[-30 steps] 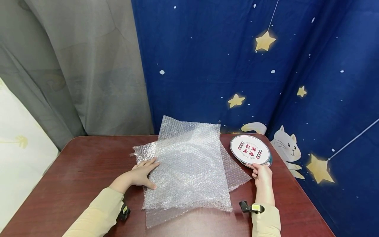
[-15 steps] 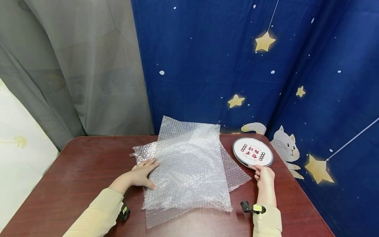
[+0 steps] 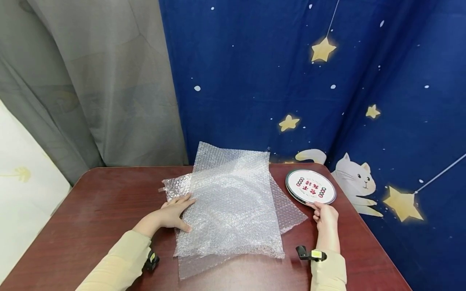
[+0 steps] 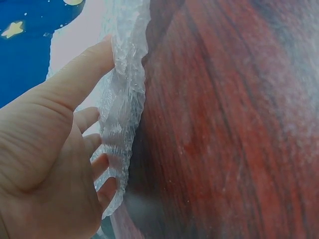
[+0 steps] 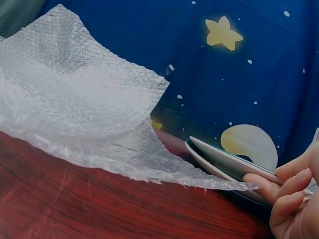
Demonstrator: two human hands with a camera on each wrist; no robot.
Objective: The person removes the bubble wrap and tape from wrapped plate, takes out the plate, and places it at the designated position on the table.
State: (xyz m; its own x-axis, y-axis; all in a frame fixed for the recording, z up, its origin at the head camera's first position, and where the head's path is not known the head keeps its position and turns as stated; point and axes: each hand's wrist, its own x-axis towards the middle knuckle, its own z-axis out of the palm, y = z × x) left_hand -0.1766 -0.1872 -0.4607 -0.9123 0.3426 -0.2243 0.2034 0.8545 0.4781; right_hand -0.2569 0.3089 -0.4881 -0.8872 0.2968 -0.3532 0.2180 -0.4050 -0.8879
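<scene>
Sheets of clear bubble wrap (image 3: 233,218) lie in layers over the middle of the table, with a faint round outline showing through them. On their left edge rests my left hand (image 3: 174,215), fingers spread and thumb apart; in the left wrist view the fingers (image 4: 102,167) touch the crinkled edge. At the right, my right hand (image 3: 326,216) pinches the near rim of a round white plate (image 3: 309,184) with red characters and a dark rim. The right wrist view shows this upper plate (image 5: 234,162) tilted above a lower plate (image 5: 199,159), their rims apart on the left.
The dark red wooden table (image 3: 109,210) ends at a blue star-patterned curtain (image 3: 247,72) and a grey curtain (image 3: 127,93) behind. A corner of bubble wrap reaches towards the plates. Wrist cameras are strapped to both forearms.
My right hand and the upper plate have shifted slightly right and towards me, mostly in the first half second. The left hand and bubble wrap have stayed in place.
</scene>
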